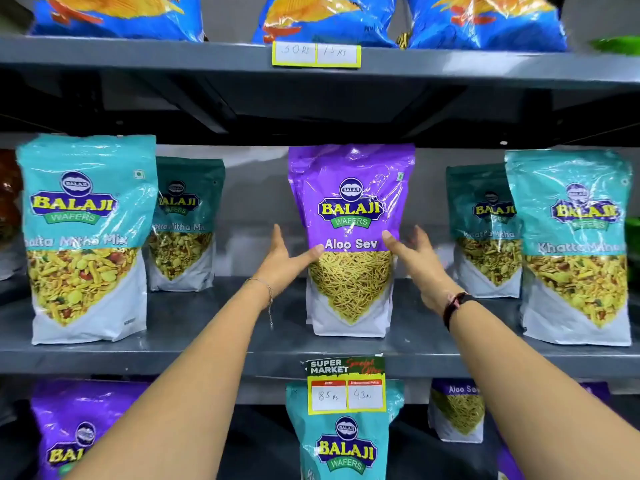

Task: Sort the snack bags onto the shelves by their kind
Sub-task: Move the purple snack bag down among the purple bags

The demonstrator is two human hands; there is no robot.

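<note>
Grey metal supermarket shelves (207, 355) fill the view, three tiers of snack bags in sight. On the top tier stand blue chip bags (485, 26). The middle tier carries four teal Khatta Mitha Mix pouches, two at left (86, 237) and two at right (571, 247), with a lone purple Aloo Sev pouch (351, 237) standing upright between them, well apart from both pairs. On the bottom tier the mix-up runs the other way: a teal Khatta Mitha pouch (346, 441) stands among purple Aloo Sev pouches (457, 410).

A person reaches in with both arms. The left hand (280, 261) is spread open, its thumb tip touching the purple pouch's left edge; the right hand (415, 258) is likewise open, fingers flanking the pouch's right side. Neither has closed on it.

Sorting looks only part done: the purple pouch appears to belong below and the teal one above, so at least that swap seems left. A special-offer price tag (346, 386) hangs from the middle shelf's front edge; a smaller yellow-bordered price label (316, 54) marks the shelf above.
</note>
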